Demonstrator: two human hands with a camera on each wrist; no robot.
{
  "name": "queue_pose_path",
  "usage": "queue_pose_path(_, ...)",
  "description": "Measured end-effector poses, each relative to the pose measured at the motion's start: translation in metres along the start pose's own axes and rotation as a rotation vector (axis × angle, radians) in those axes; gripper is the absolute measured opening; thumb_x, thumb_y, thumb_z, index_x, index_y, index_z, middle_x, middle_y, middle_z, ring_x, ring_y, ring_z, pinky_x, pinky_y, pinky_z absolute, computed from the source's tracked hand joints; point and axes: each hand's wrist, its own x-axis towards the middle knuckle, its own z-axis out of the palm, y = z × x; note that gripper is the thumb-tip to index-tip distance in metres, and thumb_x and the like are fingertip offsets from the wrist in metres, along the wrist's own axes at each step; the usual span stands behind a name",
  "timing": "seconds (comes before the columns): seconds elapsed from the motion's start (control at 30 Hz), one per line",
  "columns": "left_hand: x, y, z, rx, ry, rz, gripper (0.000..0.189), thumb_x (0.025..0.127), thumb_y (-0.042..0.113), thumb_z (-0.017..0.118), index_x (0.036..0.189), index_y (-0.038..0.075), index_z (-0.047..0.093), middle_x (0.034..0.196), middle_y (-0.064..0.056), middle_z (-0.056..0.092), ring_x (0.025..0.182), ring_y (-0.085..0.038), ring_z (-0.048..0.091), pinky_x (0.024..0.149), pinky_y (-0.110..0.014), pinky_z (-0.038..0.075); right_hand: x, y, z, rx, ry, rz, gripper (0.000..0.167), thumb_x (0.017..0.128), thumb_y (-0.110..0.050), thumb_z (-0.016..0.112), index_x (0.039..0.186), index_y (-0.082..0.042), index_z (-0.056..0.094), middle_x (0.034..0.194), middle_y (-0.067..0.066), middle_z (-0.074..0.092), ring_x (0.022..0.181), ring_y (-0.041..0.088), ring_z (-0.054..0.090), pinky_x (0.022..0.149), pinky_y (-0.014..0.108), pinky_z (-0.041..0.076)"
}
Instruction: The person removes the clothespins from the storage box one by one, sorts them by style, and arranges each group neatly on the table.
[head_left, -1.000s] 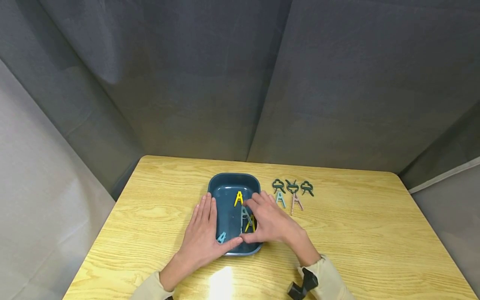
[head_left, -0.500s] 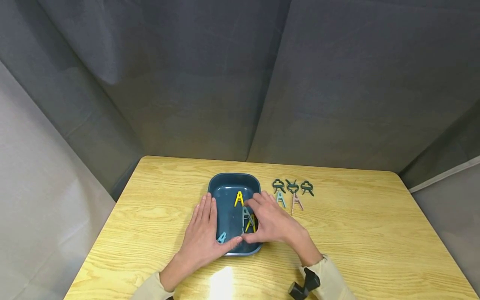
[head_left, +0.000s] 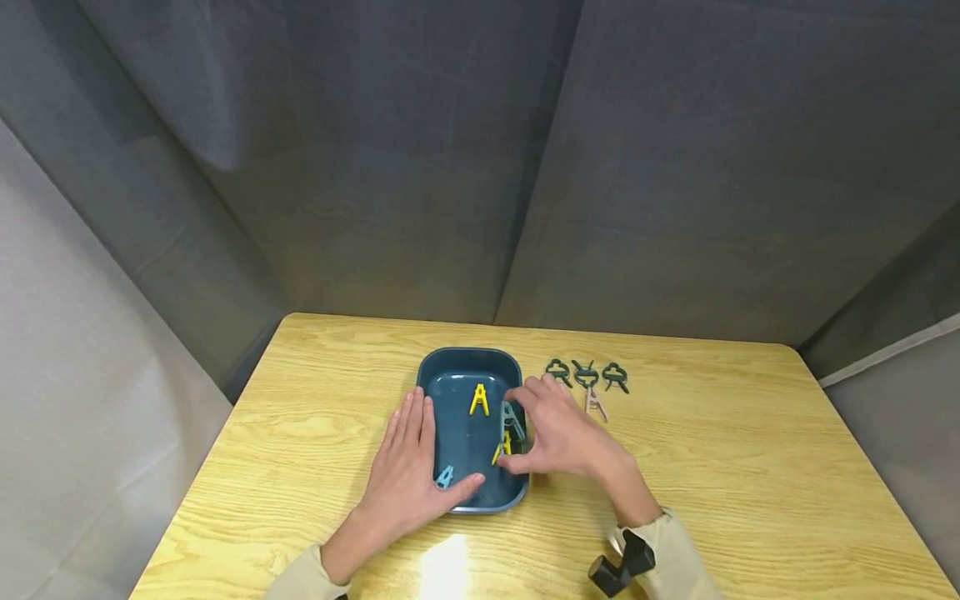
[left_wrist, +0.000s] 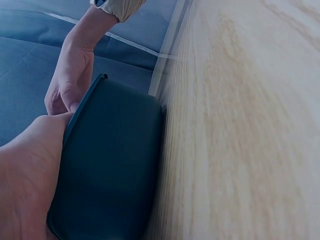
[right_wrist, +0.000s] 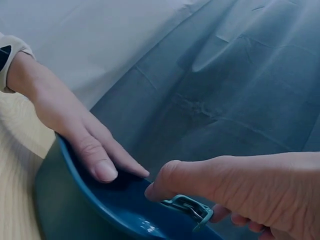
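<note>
A dark blue plastic bin (head_left: 459, 358) stands on the table. My left hand (head_left: 405, 467) rests on its left rim with straight fingers, the thumb reaching over the near side. Between thumb and fingers, my right hand (head_left: 558, 429) holds a grey-green clothespin (head_left: 512, 421) over the bin's right side; the right wrist view shows this clothespin (right_wrist: 194, 207) too. Inside the bin lie a yellow clothespin (head_left: 479, 400), a second yellow clothespin (head_left: 498, 454) partly covered by the held one, and a light blue clothespin (head_left: 445, 477) beside my left thumb.
Right of the bin, three dark green garden clips (head_left: 586, 377) lie in a row on the wooden table (head_left: 720, 450). A pink clothespin (head_left: 595, 404) lies just below the middle one. Grey curtains (head_left: 420, 167) enclose the table's back and sides.
My right hand has moved right, and slightly away from me, with the grey-green clothespin, parting from the left thumb. It now covers the light blue clothespin on the table. My left hand stays put.
</note>
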Motion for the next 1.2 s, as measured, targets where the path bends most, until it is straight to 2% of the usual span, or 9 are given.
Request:
queue_pose_path(0.27,-0.001,-0.001,0.0,0.0,0.004,-0.016,0.132,0.081,0.094,0.047,0.164,-0.005,0.02,0.174,-0.022,0.01,0.161,-0.035,0.009,0.129,-0.049,0.016,-0.003,0.013,-0.012,-0.004,0.058,0.027,0.084,0.066,-0.056,0.091,0.129,-0.007,0.067,0.112,0.006,0.065,0.111,0.029,0.056,0.108,0.06,0.043)
queue_pose_path(0.43,0.0,-0.001,0.0,0.006,0.022,-0.009,0.131,0.081,0.093,0.048,0.163,-0.006,0.02,0.173,-0.023,0.012,0.161,-0.035,0.01,0.128,-0.049,0.018,-0.005,0.024,-0.019,0.006,0.076,0.033,0.082,0.066,-0.053,0.092,0.128,-0.005,0.066,0.121,0.013,0.066,0.122,0.04,0.057,0.112,0.066,0.036)
queue_pose_path(0.6,0.002,0.002,0.003,0.017,0.023,-0.005,0.131,0.082,0.094,0.043,0.163,-0.006,0.021,0.173,-0.024,0.013,0.16,-0.037,0.013,0.128,-0.049,0.019,-0.012,0.039,-0.023,0.001,0.09,0.069,0.084,0.066,-0.052,0.091,0.131,-0.006,0.065,0.127,0.014,0.066,0.127,0.04,0.053,0.11,0.065,0.037)
queue_pose_path(0.7,0.003,0.003,0.005,0.017,0.013,-0.006,0.131,0.082,0.094,0.042,0.163,-0.006,0.021,0.173,-0.023,0.012,0.161,-0.036,0.012,0.128,-0.049,0.019,-0.018,0.048,-0.024,0.001,0.104,0.077,0.083,0.066,-0.051,0.09,0.131,-0.005,0.065,0.121,0.013,0.066,0.114,0.035,0.053,0.098,0.057,0.041)
queue_pose_path(0.83,0.004,0.006,0.007,0.006,0.006,-0.003,0.13,0.082,0.092,0.048,0.163,-0.006,0.022,0.173,-0.023,0.013,0.161,-0.035,0.012,0.128,-0.049,0.019,-0.027,0.059,-0.024,-0.009,0.124,0.078,0.08,0.066,-0.048,0.09,0.128,-0.002,0.067,0.114,0.011,0.066,0.1,0.029,0.05,0.087,0.05,0.039)
queue_pose_path(0.9,0.005,0.006,0.008,0.005,-0.001,-0.002,0.13,0.082,0.092,0.049,0.163,-0.005,0.021,0.173,-0.022,0.013,0.161,-0.034,0.011,0.128,-0.048,0.018,-0.031,0.065,-0.023,-0.015,0.124,0.088,0.08,0.066,-0.047,0.09,0.128,-0.001,0.067,0.111,0.01,0.066,0.098,0.029,0.05,0.088,0.051,0.039)
queue_pose_path(1.07,0.007,0.006,0.009,0.009,-0.013,0.0,0.13,0.082,0.092,0.048,0.164,-0.004,0.019,0.174,-0.021,0.011,0.161,-0.033,0.011,0.129,-0.047,0.017,-0.042,0.076,-0.022,0.005,0.101,0.137,0.08,0.068,-0.044,0.089,0.13,0.001,0.065,0.116,0.016,0.068,0.11,0.038,0.056,0.102,0.063,0.037)
queue_pose_path(1.13,0.006,0.005,0.009,0.005,-0.012,0.003,0.13,0.082,0.091,0.049,0.164,-0.004,0.019,0.174,-0.021,0.011,0.161,-0.033,0.011,0.129,-0.047,0.017,-0.046,0.08,-0.022,0.008,0.097,0.157,0.081,0.069,-0.043,0.09,0.131,0.002,0.064,0.122,0.019,0.068,0.115,0.04,0.056,0.102,0.065,0.037)
queue_pose_path(1.2,0.005,0.005,0.009,0.002,-0.007,0.008,0.13,0.082,0.091,0.05,0.164,-0.005,0.019,0.173,-0.022,0.011,0.161,-0.034,0.011,0.128,-0.048,0.017,-0.048,0.084,-0.023,0.009,0.094,0.174,0.081,0.069,-0.042,0.091,0.132,0.001,0.064,0.12,0.018,0.068,0.112,0.038,0.055,0.098,0.061,0.04)
